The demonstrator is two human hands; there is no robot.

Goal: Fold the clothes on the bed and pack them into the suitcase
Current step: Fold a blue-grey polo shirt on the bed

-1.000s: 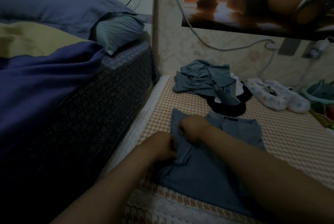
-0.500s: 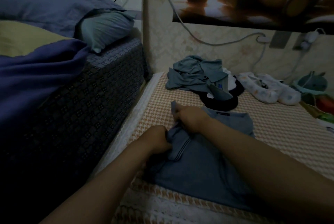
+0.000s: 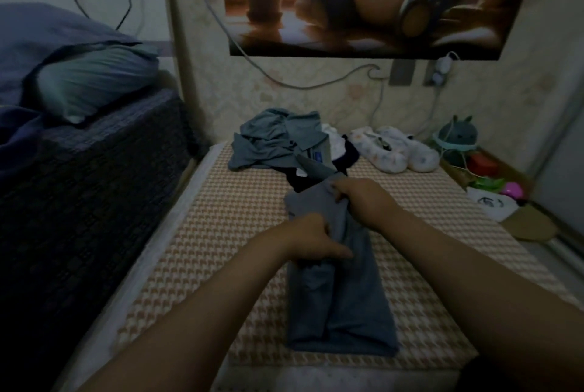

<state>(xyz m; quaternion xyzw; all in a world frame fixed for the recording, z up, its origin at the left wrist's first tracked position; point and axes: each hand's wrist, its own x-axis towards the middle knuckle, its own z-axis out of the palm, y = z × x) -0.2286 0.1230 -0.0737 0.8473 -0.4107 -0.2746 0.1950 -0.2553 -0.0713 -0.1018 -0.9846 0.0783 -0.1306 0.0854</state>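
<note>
Because the blue shirt [image 3: 341,297] is soft and floppy, it is best held by its edges. It lies on the mat [image 3: 221,249], folded long. The right hand [image 3: 360,199] pinches its 12 o'clock end; the left hand [image 3: 313,240] seems to grip the fold.

R hand [image 3: 358,199] fingers [image 3: 335,190] curl into top of the shirt [image 3: 347,297], tips lost in cloth; that end of the shirt hidden under it. L hand [image 3: 311,241] grips a fold mid-shirt, fingertips partly covered. Both forearms cut off by bottom edge. Black garment [image 3: 300,181] & white garment [image 3: 331,139] mostly buried under crumpled polo shirt [image 3: 275,142]; its collar label [image 3: 317,156] too small to read. Poster [image 3: 363,3] cropped at top. Clutter [image 3: 493,183] by R wall too dim to ID.
</note>
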